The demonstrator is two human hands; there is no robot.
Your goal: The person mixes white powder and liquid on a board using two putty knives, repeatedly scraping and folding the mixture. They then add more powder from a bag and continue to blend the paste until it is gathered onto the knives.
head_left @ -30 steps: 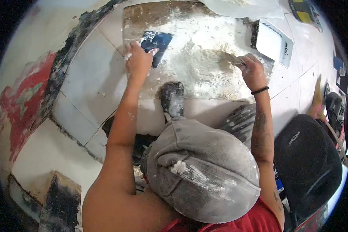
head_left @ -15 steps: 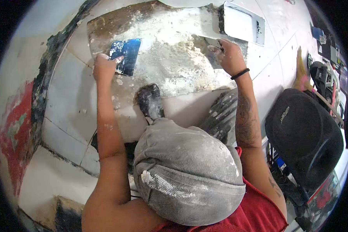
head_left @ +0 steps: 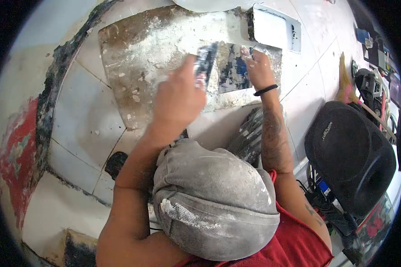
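Note:
My left hand [head_left: 179,95] is closed on a flat putty spreader [head_left: 206,64], smeared white and turned nearly edge-on. Hand and spreader are blurred by motion over the middle of a putty-covered board [head_left: 133,58]. On the board's right part, my right hand [head_left: 260,69] grips a second putty spreader [head_left: 234,71] by its right edge. Its blue face is streaked with pale putty and looks flat to the board. Part of the putty between the spreaders is hidden by the left hand and its tool.
A white rectangular tray [head_left: 276,29] stands at the board's far right corner, and a pale rounded object [head_left: 209,4] at the top edge. To the right are a black speaker [head_left: 349,155] and a broom [head_left: 344,80]. A grey cap [head_left: 214,196] fills the lower middle.
My left hand has swung right with its spreader, from the board's left side to the middle. The right spreader now shows its blue face. The pale rounded object has come into view at the top.

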